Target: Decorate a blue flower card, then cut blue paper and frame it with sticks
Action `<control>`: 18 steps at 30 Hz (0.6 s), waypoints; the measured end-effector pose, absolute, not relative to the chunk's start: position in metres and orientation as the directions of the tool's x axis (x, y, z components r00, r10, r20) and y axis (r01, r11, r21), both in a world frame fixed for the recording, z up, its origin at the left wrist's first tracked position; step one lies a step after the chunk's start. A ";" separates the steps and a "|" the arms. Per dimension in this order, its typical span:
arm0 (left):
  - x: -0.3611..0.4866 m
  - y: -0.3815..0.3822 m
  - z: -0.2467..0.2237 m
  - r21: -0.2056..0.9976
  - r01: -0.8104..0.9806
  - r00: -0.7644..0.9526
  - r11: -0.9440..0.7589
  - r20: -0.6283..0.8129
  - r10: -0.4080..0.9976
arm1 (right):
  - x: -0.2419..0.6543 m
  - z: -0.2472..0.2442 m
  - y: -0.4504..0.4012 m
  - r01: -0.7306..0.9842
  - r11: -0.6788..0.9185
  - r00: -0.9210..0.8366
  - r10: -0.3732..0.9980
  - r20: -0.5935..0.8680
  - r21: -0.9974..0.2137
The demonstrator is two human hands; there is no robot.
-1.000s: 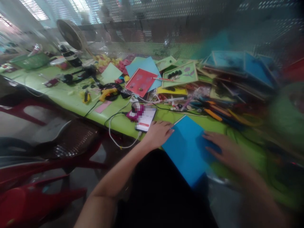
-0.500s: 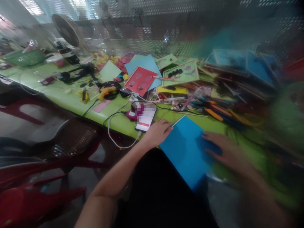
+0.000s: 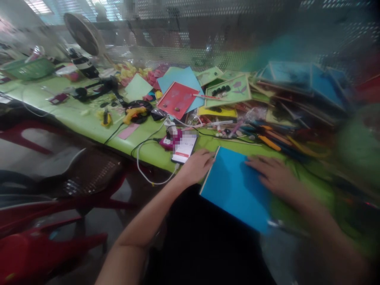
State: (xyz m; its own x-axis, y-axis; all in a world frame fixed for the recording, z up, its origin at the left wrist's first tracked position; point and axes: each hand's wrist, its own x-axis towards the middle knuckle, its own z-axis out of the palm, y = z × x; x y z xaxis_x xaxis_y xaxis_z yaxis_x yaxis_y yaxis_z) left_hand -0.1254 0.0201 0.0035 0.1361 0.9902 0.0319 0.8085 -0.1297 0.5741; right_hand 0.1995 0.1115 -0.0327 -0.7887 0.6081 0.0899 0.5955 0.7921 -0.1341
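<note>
A blue sheet or board (image 3: 234,186) lies at the table's front edge, its near part sticking out over my lap. A thin pale strip, probably wood, (image 3: 209,174) runs along its left side. My left hand (image 3: 198,164) rests at that side, fingers stretched forward and fingertips against the strip. On the upper right of the blue board lies my right hand (image 3: 274,172), fingers extended and slightly blurred. Just left of my left hand is a phone (image 3: 184,148) with a white cable plugged in.
Behind lie a red framed card (image 3: 175,99), a green framed card (image 3: 230,92) and a yellow glue gun (image 3: 135,114). Scissors-like tools with orange handles (image 3: 269,142) lie at right. Stacked blue frames (image 3: 292,75) stand farther back. A fan (image 3: 81,33) and red chairs (image 3: 44,249) are at left.
The blue board has turned anticlockwise, its near corner swinging right. My right hand has shifted slightly left and up on it. My left hand stays at the left side.
</note>
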 end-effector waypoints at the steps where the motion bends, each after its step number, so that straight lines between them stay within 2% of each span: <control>1: -0.126 0.021 0.002 0.566 0.814 0.131 -0.132 0.042 0.990 | 0.196 -0.033 0.116 0.601 0.792 -0.789 0.609 0.084 -0.103; 8: -0.127 0.035 -0.009 0.424 0.896 0.127 -0.133 0.043 0.991 | 0.175 -0.032 0.141 0.602 0.798 -0.792 0.594 0.143 0.019; 18: -0.119 0.061 -0.012 0.336 0.928 0.164 -0.159 0.014 0.986 | 0.184 -0.039 0.138 0.570 0.821 -0.805 0.563 0.188 -0.016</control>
State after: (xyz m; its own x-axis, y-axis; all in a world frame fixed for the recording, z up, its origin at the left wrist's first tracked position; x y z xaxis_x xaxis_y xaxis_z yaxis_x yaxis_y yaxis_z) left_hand -0.1194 0.0605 -0.0123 0.1644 0.9863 0.0137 0.9284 -0.1595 0.3356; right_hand 0.1835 0.1385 -0.0390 -0.8051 0.5627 0.1877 0.5702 0.8213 -0.0164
